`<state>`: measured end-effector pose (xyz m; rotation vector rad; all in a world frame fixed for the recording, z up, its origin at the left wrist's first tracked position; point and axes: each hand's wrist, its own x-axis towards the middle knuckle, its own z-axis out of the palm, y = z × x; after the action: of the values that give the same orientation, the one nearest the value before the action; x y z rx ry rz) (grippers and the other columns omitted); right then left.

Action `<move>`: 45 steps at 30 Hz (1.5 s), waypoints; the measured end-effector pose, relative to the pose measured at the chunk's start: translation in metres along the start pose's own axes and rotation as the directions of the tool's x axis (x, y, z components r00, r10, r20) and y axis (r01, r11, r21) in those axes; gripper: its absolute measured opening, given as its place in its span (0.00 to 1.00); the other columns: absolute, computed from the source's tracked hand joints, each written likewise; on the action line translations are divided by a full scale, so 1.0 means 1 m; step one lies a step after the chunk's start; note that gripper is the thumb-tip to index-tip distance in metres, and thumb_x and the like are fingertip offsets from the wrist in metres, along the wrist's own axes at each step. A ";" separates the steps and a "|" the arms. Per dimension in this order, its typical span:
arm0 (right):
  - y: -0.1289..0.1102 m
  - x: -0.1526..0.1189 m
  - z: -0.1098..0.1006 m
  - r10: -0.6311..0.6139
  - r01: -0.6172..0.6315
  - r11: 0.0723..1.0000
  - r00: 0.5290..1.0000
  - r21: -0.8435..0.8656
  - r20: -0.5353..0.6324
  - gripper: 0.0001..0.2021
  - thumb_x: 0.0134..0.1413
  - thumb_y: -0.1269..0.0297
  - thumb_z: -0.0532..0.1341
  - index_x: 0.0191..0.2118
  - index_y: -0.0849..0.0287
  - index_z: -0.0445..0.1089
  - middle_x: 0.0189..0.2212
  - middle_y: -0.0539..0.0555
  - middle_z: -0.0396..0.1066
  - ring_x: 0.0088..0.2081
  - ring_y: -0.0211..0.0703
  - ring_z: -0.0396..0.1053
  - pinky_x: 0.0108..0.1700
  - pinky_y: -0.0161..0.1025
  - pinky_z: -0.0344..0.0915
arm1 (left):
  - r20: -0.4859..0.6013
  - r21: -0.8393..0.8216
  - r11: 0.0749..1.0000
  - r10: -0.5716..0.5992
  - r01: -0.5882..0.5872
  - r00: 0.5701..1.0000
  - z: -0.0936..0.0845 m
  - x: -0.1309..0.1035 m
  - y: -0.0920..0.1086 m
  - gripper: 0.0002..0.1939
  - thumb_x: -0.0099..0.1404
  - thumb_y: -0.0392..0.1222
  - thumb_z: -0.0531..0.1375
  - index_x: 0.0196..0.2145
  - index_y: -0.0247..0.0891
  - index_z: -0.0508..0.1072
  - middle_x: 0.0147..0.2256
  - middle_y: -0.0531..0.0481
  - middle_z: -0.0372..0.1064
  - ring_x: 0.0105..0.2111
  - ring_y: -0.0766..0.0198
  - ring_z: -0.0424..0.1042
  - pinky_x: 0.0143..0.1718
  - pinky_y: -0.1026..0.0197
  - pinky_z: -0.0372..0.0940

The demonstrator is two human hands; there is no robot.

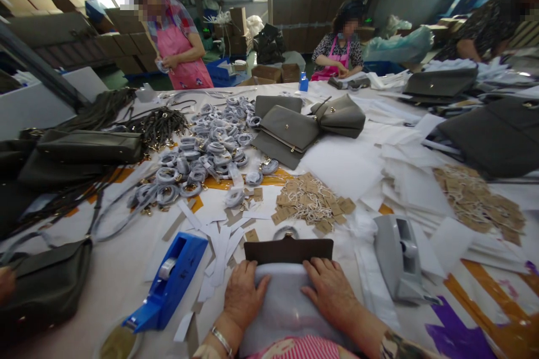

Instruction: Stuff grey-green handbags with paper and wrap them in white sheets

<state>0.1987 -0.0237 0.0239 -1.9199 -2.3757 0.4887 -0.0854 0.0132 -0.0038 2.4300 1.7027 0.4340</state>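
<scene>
Directly in front of me lies a handbag wrapped in a pale translucent sheet, with its dark flap showing uncovered at the far end. My left hand grips the wrapped bag's left side, thumb on the sheet and fingertips at the flap. On the right side my right hand holds it likewise, thumb inward. The undersides of both hands are hidden. A blue tape dispenser stands left of my left hand, and a grey tape dispenser to the right of my right hand.
Beyond the bag are a heap of brown tags, a pile of wrapped coiled straps and several dark handbags. More bags lie left and right. Another person's hand shows at the left edge. Several people work around the table.
</scene>
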 end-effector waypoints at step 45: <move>-0.013 -0.026 -0.006 -0.321 0.346 0.909 0.937 0.234 -0.138 0.14 0.63 0.73 0.54 0.48 0.56 0.74 0.45 0.58 0.75 0.47 0.51 0.69 0.51 0.48 0.64 | 0.495 -0.226 0.952 0.294 -0.205 0.818 0.008 -0.004 0.053 0.63 0.58 0.76 0.60 0.74 0.39 0.34 0.74 0.39 0.28 0.74 0.39 0.34 0.71 0.26 0.35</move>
<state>0.1936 -0.0500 0.0370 -1.3626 -2.3728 0.6217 -0.0366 -0.0087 0.0031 2.3611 1.0806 -0.0729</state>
